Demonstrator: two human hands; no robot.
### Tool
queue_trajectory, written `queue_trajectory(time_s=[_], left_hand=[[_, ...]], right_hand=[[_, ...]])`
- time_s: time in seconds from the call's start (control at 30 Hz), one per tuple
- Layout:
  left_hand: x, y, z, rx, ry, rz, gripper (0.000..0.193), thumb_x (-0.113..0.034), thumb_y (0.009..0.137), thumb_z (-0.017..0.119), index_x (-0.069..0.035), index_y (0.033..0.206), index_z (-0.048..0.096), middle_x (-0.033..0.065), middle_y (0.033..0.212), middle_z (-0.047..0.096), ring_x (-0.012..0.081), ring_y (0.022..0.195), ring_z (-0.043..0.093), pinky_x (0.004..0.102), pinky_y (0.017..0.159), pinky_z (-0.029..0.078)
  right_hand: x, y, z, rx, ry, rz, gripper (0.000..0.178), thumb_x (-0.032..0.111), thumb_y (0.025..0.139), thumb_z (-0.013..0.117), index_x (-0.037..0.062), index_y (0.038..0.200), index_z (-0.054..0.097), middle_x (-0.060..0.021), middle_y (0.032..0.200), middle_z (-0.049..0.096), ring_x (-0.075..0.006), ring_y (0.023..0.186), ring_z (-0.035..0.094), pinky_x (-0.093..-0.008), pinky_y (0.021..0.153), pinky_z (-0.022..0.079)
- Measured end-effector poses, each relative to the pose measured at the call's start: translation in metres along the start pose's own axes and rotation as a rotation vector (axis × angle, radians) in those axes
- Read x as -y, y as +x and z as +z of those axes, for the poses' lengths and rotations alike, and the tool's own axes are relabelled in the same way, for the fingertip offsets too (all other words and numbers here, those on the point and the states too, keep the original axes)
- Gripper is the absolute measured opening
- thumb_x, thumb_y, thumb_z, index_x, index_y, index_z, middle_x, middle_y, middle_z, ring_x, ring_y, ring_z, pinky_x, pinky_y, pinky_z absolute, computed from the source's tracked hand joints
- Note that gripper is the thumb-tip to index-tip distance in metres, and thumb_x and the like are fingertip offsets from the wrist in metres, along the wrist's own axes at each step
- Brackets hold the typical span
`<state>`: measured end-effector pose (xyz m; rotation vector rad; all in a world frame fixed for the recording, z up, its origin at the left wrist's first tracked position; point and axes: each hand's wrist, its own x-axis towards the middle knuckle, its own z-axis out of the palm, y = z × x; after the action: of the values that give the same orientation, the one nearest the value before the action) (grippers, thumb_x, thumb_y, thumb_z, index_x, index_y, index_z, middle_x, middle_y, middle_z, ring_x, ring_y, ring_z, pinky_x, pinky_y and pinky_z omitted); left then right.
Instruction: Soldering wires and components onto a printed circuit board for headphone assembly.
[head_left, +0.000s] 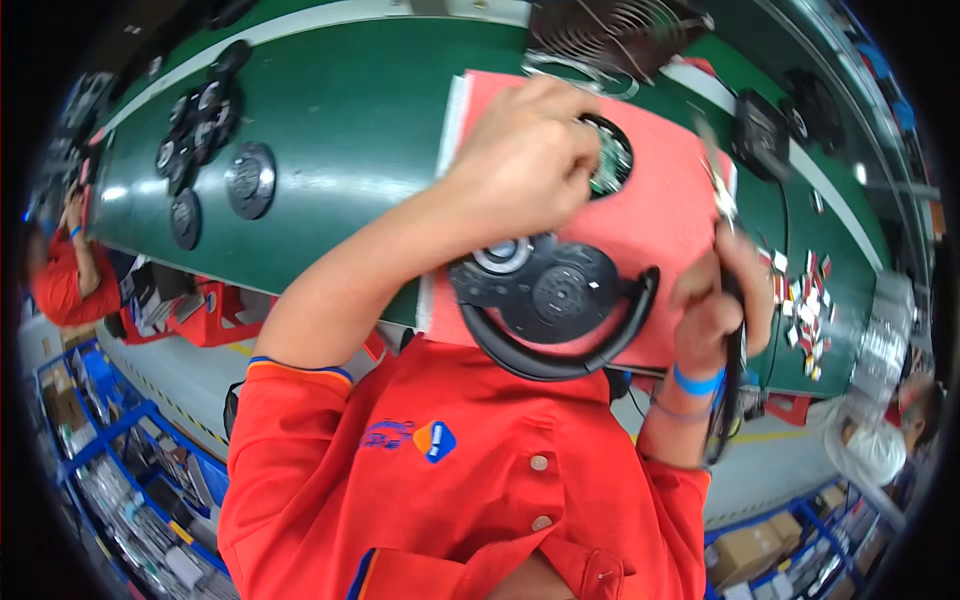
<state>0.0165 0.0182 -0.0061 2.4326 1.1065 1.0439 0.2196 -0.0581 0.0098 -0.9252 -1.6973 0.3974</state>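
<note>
Nearest the person's body, a black headset (pixel 565 290) lies on a matte salmon-pink mat (pixel 655 225), its smooth curved band bowed toward the red shirt (pixel 480 450) and its plastic discs ridged. The right hand (pixel 725 300), blurred, has its fingers wrapped around a slim tool (pixel 727 205) with a dark handle and silvery tip. Farther up the mat, the left hand (pixel 535 155) curls its fingers narrowly beside a round black cup (pixel 625 140) holding a green circuit board (pixel 608 172); whether they pinch anything cannot be told. Beyond, on the glossy green bench (pixel 340 110), stands a fan (pixel 615 35) with concentric wire rings.
</note>
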Motion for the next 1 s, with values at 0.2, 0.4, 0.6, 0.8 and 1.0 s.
queue_trajectory(time_s=[0.2, 0.4, 0.6, 0.8, 1.0], left_hand=[[0.001, -0.004, 0.014, -0.029, -0.079, -0.015, 0.003, -0.006, 0.064, 0.061, -0.003, 0.064, 0.063, 0.0148, 0.105, 0.061, 0.0332, 0.1, 0.055, 0.0408, 0.084, 0.045], [0.023, 0.007, -0.019, 0.038, -0.275, -0.075, 0.018, -0.019, 0.071, 0.063, -0.001, 0.07, 0.066, 0.0151, 0.087, 0.063, 0.0317, 0.085, 0.059, 0.0391, 0.079, 0.047], [0.095, 0.006, -0.134, -0.001, 0.104, -0.32, 0.023, -0.019, 0.083, 0.063, 0.003, 0.089, 0.065, 0.0102, 0.089, 0.066, 0.0165, 0.08, 0.062, 0.0288, 0.073, 0.048], [0.259, -0.012, -0.24, -0.13, 0.714, -0.587, 0.025, -0.027, 0.076, 0.059, -0.004, 0.082, 0.068, 0.018, 0.083, 0.066, 0.0377, 0.081, 0.063, 0.0444, 0.073, 0.049], [0.38, -0.045, -0.272, -0.065, 0.987, -0.795, 0.036, -0.018, 0.079, 0.055, 0.0, 0.111, 0.051, 0.0229, 0.119, 0.052, 0.042, 0.104, 0.056, 0.0485, 0.087, 0.047]], right_hand=[[0.013, -0.067, -0.015, 0.348, 0.073, 0.058, 0.036, 0.027, 0.08, 0.072, 0.0073, 0.089, 0.043, -0.0143, 0.078, 0.064, -0.0284, 0.077, 0.061, -0.0415, 0.073, 0.048], [0.016, -0.073, -0.015, 0.531, 0.019, 0.007, 0.047, 0.009, 0.069, 0.079, 0.0102, 0.093, 0.039, -0.0123, 0.082, 0.061, -0.0294, 0.078, 0.058, -0.0424, 0.076, 0.047], [0.045, -0.047, -0.047, 0.527, -0.21, -0.075, 0.034, -0.001, 0.066, 0.075, 0.0084, 0.079, 0.044, -0.0119, 0.081, 0.06, -0.0295, 0.074, 0.057, -0.0383, 0.066, 0.046], [0.054, -0.018, -0.097, 0.258, -0.35, -0.043, 0.043, -0.003, 0.068, 0.074, 0.0098, 0.085, 0.037, -0.0136, 0.086, 0.058, -0.0255, 0.079, 0.056, -0.0372, 0.069, 0.048], [-0.011, 0.063, -0.116, 0.073, -0.548, -0.024, 0.037, -0.008, 0.065, 0.075, 0.0028, 0.087, 0.048, -0.0094, 0.087, 0.057, -0.02, 0.079, 0.054, -0.0271, 0.073, 0.044]])
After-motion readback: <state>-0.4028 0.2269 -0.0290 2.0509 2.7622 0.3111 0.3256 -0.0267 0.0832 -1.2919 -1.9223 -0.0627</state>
